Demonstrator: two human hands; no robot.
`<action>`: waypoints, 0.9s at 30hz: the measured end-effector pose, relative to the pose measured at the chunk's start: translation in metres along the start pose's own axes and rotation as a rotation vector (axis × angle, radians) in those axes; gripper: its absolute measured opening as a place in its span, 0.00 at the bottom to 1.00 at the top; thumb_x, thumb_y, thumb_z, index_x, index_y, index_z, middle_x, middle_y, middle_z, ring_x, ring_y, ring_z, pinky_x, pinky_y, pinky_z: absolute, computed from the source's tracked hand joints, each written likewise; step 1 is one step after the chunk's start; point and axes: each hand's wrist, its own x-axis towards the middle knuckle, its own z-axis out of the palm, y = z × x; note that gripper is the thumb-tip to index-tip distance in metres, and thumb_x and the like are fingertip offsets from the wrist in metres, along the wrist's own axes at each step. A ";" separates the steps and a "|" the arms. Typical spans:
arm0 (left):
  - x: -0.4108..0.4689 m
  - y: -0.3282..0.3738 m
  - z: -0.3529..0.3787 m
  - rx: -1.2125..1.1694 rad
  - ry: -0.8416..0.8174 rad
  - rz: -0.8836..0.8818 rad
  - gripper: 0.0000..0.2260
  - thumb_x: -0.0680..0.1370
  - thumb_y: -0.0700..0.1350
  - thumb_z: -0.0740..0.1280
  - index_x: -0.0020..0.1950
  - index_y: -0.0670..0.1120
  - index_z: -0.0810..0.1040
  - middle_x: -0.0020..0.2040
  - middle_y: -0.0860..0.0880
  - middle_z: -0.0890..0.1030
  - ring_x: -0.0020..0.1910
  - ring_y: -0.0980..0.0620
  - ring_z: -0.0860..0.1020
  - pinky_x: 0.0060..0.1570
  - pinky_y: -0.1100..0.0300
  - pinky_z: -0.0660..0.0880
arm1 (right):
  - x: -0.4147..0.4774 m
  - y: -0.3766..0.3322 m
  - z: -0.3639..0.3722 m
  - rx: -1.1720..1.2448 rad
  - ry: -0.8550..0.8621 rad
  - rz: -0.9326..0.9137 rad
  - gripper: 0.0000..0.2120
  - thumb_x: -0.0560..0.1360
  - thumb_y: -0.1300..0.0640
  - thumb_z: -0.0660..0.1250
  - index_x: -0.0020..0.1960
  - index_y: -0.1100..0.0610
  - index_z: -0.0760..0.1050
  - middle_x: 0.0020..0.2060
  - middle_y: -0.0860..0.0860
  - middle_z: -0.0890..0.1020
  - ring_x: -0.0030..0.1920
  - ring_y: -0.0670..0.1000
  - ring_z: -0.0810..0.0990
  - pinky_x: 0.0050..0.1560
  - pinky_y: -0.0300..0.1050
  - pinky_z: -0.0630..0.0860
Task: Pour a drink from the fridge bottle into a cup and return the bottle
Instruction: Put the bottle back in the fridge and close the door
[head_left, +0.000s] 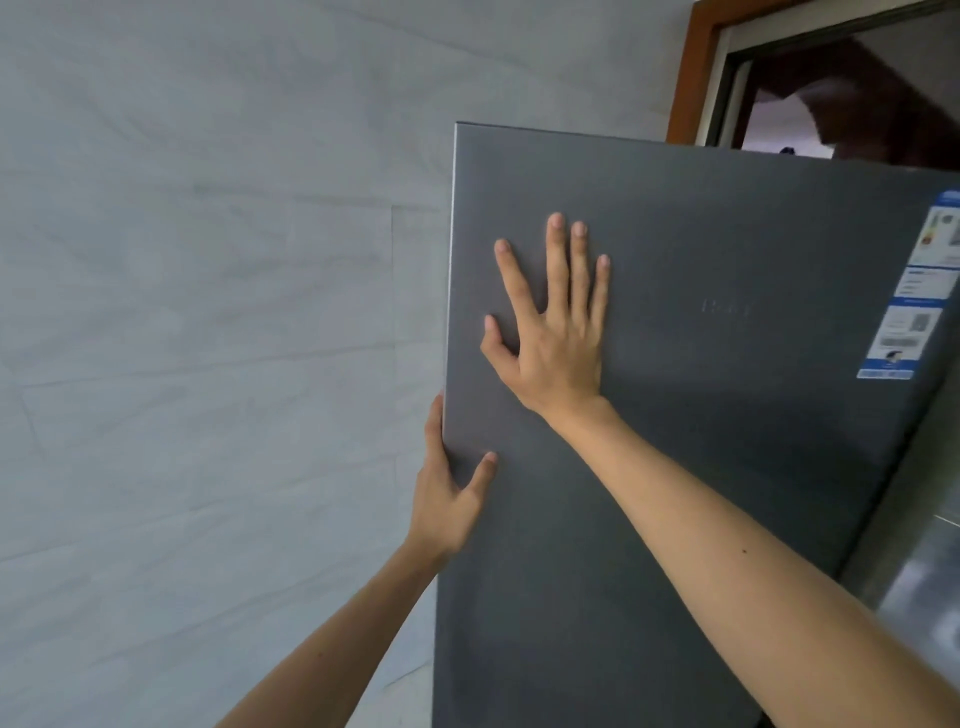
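A tall dark grey fridge door (701, 441) fills the right half of the view. My right hand (553, 332) lies flat on its front near the left edge, fingers spread. Lower down, my left hand (447, 488) wraps around the door's left edge, with the thumb on the front face and the fingers hidden behind. No bottle and no cup are in view. The inside of the fridge is hidden.
A pale grey tiled wall (208, 312) takes up the left half. Blue and white stickers (914, 291) sit on the door's right side. Behind the fridge at the top right is a brown door frame (693, 67) with a dark opening.
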 end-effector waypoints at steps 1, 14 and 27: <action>-0.001 0.000 -0.002 0.009 -0.018 -0.011 0.37 0.80 0.46 0.68 0.79 0.61 0.48 0.72 0.69 0.66 0.68 0.69 0.69 0.65 0.69 0.70 | 0.000 -0.001 0.000 -0.005 -0.003 0.000 0.30 0.77 0.45 0.61 0.77 0.52 0.63 0.76 0.66 0.60 0.77 0.67 0.56 0.74 0.68 0.54; -0.054 -0.124 -0.040 0.449 -0.552 -0.438 0.46 0.78 0.64 0.61 0.79 0.46 0.31 0.80 0.41 0.59 0.76 0.40 0.64 0.73 0.49 0.64 | -0.046 0.026 -0.031 -0.143 -0.281 -0.022 0.30 0.80 0.49 0.58 0.80 0.52 0.55 0.79 0.60 0.52 0.79 0.59 0.49 0.77 0.60 0.52; -0.060 -0.098 -0.032 0.672 -0.654 -0.472 0.47 0.76 0.64 0.64 0.80 0.40 0.40 0.76 0.36 0.65 0.71 0.34 0.68 0.69 0.43 0.68 | -0.127 0.035 -0.147 -0.365 -0.747 0.316 0.33 0.80 0.44 0.57 0.80 0.55 0.51 0.71 0.64 0.66 0.64 0.63 0.74 0.58 0.58 0.76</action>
